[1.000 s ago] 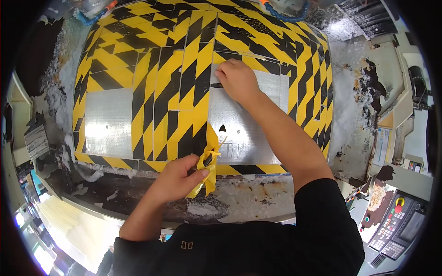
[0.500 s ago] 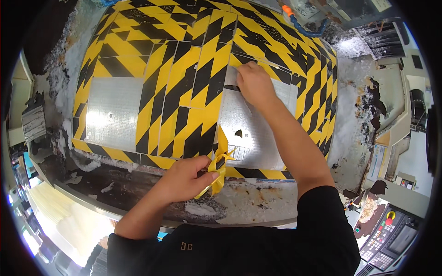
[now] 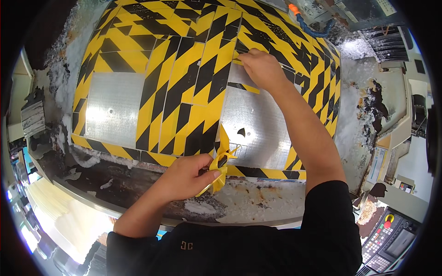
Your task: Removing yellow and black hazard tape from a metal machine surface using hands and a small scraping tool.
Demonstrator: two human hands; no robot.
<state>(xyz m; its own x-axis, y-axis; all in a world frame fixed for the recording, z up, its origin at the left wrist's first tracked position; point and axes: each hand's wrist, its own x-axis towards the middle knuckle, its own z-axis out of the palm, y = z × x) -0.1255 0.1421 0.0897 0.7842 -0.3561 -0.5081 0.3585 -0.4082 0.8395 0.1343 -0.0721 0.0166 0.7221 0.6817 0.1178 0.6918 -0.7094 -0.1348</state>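
Note:
A large metal plate (image 3: 113, 115) lies in front of me, mostly covered with strips of yellow-and-black hazard tape (image 3: 184, 83). Near the plate's front edge, my left hand (image 3: 189, 177) is closed round a crumpled wad of peeled tape (image 3: 218, 172), whose loose ends stick up beside the thumb. Farther off, the fingers of my right hand (image 3: 264, 69) pinch the tape's edge at the top of the bare right-hand metal patch (image 3: 258, 124). Just below those fingers, a short tape strip (image 3: 244, 87) crosses the bare metal. The fingertips partly hide what they grip.
An orange-tipped blue coolant hose (image 3: 306, 23) hangs at the far right. A machine control panel (image 3: 391, 239) with a red button stands at the lower right. White residue and rust coat the machine bed (image 3: 258, 198) around the plate.
My right hand has moved slightly away and to the right, lifting tape at the patch's upper edge. The short strip below it shows more fully. My left hand still holds the wad.

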